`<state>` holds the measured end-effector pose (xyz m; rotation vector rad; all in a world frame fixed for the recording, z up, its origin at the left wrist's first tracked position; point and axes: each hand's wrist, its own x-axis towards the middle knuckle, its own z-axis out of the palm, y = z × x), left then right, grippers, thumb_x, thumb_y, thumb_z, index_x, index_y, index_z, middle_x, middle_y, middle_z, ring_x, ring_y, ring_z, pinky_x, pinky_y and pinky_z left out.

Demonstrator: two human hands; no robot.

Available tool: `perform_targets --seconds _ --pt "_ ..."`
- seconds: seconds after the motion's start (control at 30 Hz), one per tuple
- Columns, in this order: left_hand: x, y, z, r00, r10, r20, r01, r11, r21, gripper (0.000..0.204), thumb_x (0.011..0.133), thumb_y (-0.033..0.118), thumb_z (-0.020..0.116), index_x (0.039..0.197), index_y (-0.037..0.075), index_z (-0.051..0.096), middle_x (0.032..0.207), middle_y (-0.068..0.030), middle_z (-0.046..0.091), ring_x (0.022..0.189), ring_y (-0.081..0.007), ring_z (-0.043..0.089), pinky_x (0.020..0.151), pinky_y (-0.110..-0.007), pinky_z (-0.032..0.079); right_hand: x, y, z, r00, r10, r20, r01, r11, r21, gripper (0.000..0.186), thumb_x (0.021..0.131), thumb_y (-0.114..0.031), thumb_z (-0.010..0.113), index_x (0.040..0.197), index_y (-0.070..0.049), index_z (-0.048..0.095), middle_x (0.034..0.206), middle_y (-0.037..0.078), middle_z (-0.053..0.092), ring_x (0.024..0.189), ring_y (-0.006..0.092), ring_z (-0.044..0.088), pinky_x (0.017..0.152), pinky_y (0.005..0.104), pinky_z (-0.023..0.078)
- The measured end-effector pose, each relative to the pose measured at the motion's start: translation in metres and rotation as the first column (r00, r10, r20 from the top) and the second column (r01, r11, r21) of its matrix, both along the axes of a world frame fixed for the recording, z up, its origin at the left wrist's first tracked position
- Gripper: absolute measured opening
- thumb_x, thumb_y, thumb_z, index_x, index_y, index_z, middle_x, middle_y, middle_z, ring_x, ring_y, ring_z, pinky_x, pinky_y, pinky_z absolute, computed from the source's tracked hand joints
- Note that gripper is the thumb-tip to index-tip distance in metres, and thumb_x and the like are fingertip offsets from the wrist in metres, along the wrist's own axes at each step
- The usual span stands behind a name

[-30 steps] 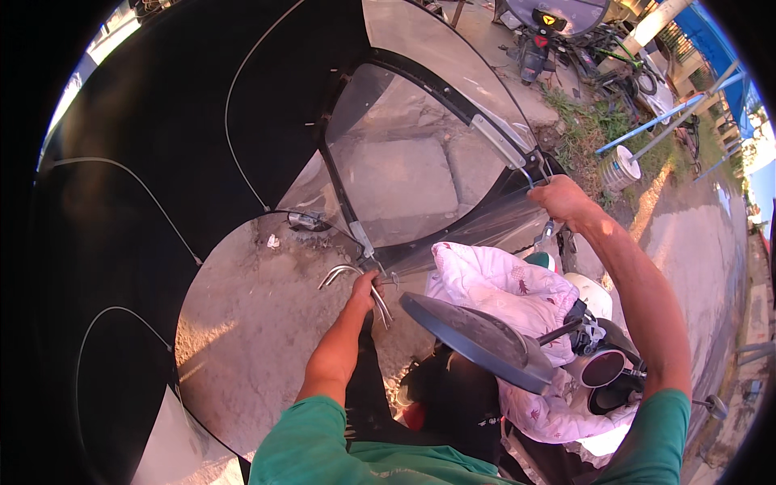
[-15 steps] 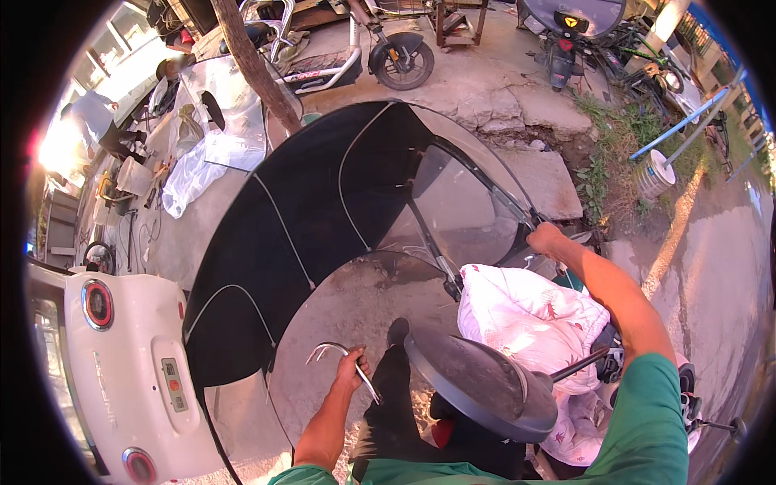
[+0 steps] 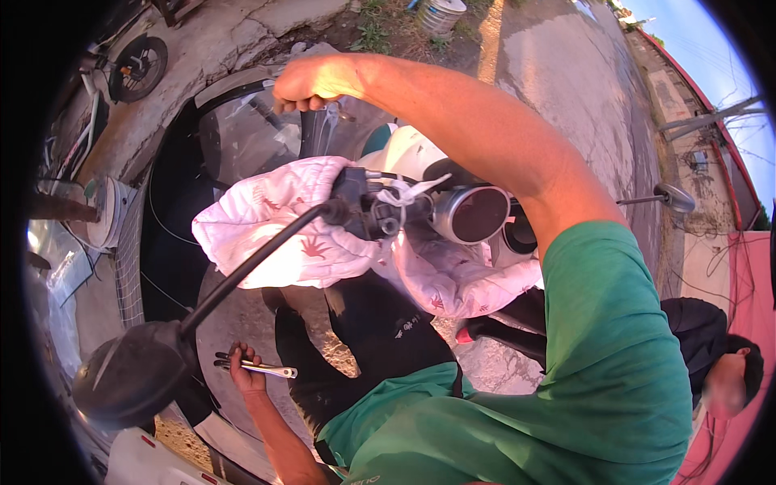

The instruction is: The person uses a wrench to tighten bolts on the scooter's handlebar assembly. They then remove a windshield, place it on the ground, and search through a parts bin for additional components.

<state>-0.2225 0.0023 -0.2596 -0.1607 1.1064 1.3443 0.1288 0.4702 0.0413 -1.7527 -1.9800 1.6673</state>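
My left hand (image 3: 245, 364) is closed on curved silver metal bars (image 3: 278, 370), low beside a black round mirror (image 3: 129, 373) on a long stem. My right hand (image 3: 303, 87) reaches across the handlebar, fingers curled on the frame at the edge of a clear panel (image 3: 242, 137) of a black canopy (image 3: 166, 234); its exact grip is partly hidden. Below that hand, a pink-patterned padded cover (image 3: 267, 230) drapes over the handlebar, which carries a dark clamp (image 3: 360, 206), a white tie and two round chrome-rimmed units (image 3: 473, 214).
A person (image 3: 687, 347) in dark clothes is close at my right, near a pink wall (image 3: 748, 283). A scooter wheel (image 3: 139, 69) stands at upper left, a striped bucket (image 3: 439, 18) at the back, and a white car body (image 3: 137, 457) at lower left.
My view has swung sharply; the right hand now appears higher, over the handlebar, and the left hand farther left with the bars. The person at right has come into view.
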Motion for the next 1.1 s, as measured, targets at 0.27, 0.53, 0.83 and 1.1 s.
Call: perform_targets --seconds 0.27,0.53,0.83,1.1 --pt "0.074 0.044 0.059 0.989 -0.139 -0.050 0.142 0.988 0.063 0.018 0.088 0.003 0.059 0.106 0.004 0.063 0.096 -0.0091 0.067 0.076 -0.0186 0.062 0.057 -0.030 0.052 0.002 -0.099 0.164 0.814 -0.150 -0.562 0.219 0.974 0.058 0.025 0.088 -0.002 0.049 0.100 0.007 0.069 0.086 0.012 0.064 0.054 0.0119 0.048 0.037 0.0247 0.031" --pt "0.132 0.028 0.149 0.972 -0.172 0.157 0.148 0.977 0.152 0.013 0.094 0.017 0.060 0.102 0.007 0.059 0.082 -0.0047 0.057 0.058 -0.0136 0.045 0.049 -0.026 0.036 0.058 -0.282 0.133 0.422 -0.087 -0.902 -0.011 0.995 -0.101 0.028 0.085 -0.008 0.049 0.107 0.003 0.063 0.084 0.006 0.059 0.053 0.0055 0.042 0.044 0.0221 0.031" --pt "0.242 0.022 0.281 0.943 -0.329 0.047 0.265 0.830 0.490 0.013 0.097 0.019 0.058 0.099 0.006 0.055 0.076 -0.0045 0.052 0.057 -0.0127 0.044 0.046 -0.026 0.039 0.081 -0.483 0.016 0.761 -0.334 -0.556 0.270 0.942 -0.197 0.026 0.086 -0.025 0.072 0.093 -0.002 0.062 0.077 0.000 0.060 0.069 0.0086 0.056 0.061 0.0275 0.045" --pt "0.307 0.040 0.331 0.940 -0.292 -0.178 0.336 0.887 0.318 0.021 0.097 0.025 0.062 0.090 0.007 0.053 0.072 -0.0016 0.051 0.054 -0.0102 0.044 0.045 -0.026 0.034 0.102 -0.513 0.027 0.863 -0.206 -0.462 0.458 0.707 0.539 0.035 0.081 -0.028 0.076 0.088 0.001 0.058 0.077 0.016 0.061 0.069 0.0311 0.059 0.067 0.0400 0.048"
